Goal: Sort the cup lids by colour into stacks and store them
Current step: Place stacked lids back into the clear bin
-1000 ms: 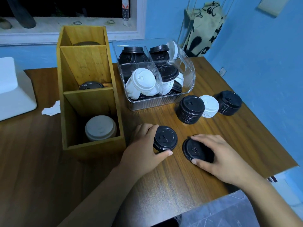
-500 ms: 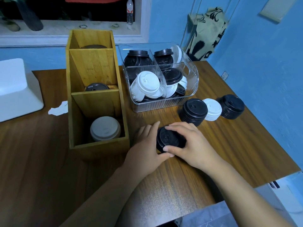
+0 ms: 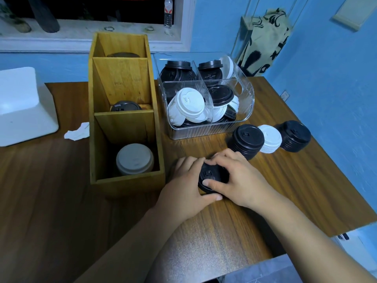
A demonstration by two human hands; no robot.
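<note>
Two forearms are seen, the left forearm [image 3: 142,240] and the right forearm [image 3: 302,227], both bare from the lower edge of the view up to the wrists. The left grip [image 3: 183,188] and the right grip [image 3: 242,180] are likewise uncovered. Short, rounded nails are shown on both thumbs. The left forearm is blurred toward the lower edge, so finer detail cannot be told.

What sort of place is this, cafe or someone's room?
Likely a plain room, not a cafe counter: brown wooden table against blue painted walls, patterned cloth hanging in the corner, and a windowsill with a plastic bottle.
</note>
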